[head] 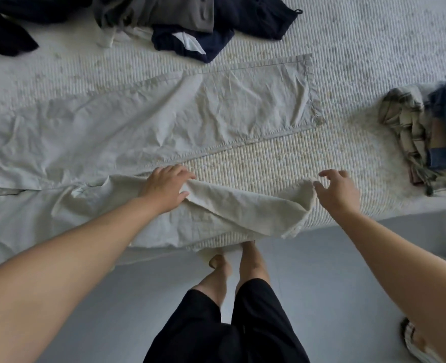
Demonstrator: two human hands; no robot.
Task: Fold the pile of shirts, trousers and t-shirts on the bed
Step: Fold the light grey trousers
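A pair of pale grey-green trousers (143,119) is spread across the bed (360,48), filling the left and middle of the frame. One leg lies flat and runs toward the upper right, its hem near the centre right. The other leg is bunched along the bed's near edge in the lower middle, with its hem end rumpled and lifted.

The left hand (165,188) is laid on this nearer leg at the frame's centre, fingers straight and slightly apart, the fingertips reaching past the cloth's fold onto the bedcover. The right hand (338,191) is seen right of centre, fingers spread and loosely bent; its thumb is just at the raised hem corner, and whether cloth is pinched cannot be told.

A heap of dark and grey clothes (180,19) lies at the top of the frame. A stack of folded garments (426,132) sits at the right edge.
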